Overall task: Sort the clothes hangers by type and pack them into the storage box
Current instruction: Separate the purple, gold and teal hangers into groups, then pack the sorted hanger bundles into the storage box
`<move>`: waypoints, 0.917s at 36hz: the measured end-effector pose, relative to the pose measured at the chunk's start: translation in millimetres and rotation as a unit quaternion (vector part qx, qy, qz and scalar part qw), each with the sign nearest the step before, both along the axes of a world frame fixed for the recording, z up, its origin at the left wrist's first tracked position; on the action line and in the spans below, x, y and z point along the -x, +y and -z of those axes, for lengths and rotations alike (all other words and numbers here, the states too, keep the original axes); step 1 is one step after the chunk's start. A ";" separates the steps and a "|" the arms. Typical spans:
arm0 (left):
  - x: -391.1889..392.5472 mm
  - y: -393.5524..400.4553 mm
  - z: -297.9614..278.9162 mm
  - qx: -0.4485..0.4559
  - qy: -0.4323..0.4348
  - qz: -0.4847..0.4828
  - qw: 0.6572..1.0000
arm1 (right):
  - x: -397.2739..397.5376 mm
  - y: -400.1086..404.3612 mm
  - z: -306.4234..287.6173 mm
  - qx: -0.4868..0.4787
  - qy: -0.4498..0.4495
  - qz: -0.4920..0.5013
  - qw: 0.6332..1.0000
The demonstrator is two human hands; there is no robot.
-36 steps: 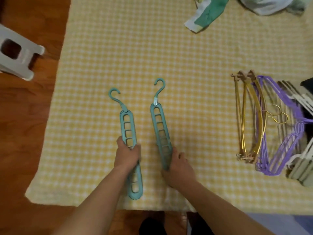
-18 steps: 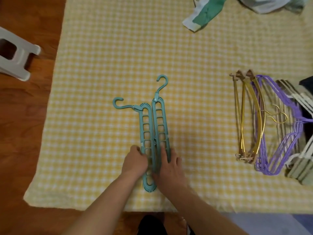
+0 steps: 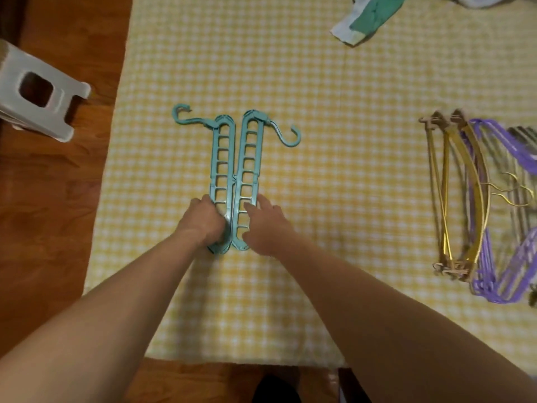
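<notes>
Two teal ladder-shaped hangers lie side by side on the yellow checked blanket (image 3: 334, 135), touching along their length. The left teal hanger (image 3: 222, 158) has its hook folded out to the left, and the right teal hanger (image 3: 251, 158) has its hook folded out to the right. My left hand (image 3: 205, 221) grips the near end of the left one. My right hand (image 3: 266, 225) rests on the near end of the right one with its fingers laid over the rungs. No storage box is in view.
At the right edge lies a pile of gold hangers (image 3: 456, 196), purple hangers (image 3: 499, 257) and pale ones. A green and white cloth (image 3: 369, 18) lies at the far edge. A grey plastic stool (image 3: 35, 94) stands on the wooden floor (image 3: 49, 228) at left.
The two teal hangers, apart a second ago, have been pushed together. Both hooks have swung outward, the left one to the left and the right one to the right.
</notes>
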State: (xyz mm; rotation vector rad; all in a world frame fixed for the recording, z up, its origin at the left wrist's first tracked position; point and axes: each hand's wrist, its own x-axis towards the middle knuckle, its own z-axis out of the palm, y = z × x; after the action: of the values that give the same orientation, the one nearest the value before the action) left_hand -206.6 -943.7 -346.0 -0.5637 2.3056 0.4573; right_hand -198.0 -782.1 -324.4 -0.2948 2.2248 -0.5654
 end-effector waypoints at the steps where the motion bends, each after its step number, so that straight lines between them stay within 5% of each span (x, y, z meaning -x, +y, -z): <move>1: -6.8 3.7 -1.5 -0.005 -0.006 -0.021 1.000 | -3.5 5.3 0.1 0.004 -0.008 -0.001 1.000; 6: -68.6 32.1 -29.3 -0.012 -0.032 -0.081 0.996 | -36.4 51.1 -5.8 -0.018 -0.080 0.091 0.992; 14: -71.0 98.5 -139.6 -0.079 -0.089 0.081 0.990 | -75.7 179.0 -116.7 -0.108 -0.101 0.258 0.955; 26: -18.2 316.3 -316.7 -0.249 0.060 0.222 0.941 | -133.4 375.5 -317.2 0.074 0.090 0.553 0.825; 33: -81.8 442.4 -375.2 -0.390 0.050 0.204 0.897 | -219.0 497.3 -342.2 0.125 0.123 0.613 0.771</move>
State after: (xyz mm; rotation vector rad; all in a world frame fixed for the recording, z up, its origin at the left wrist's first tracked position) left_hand -124.9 -501.3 29.3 0.3388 2.0109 1.1285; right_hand 21.0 -284.8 17.8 1.1318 2.3496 -1.5665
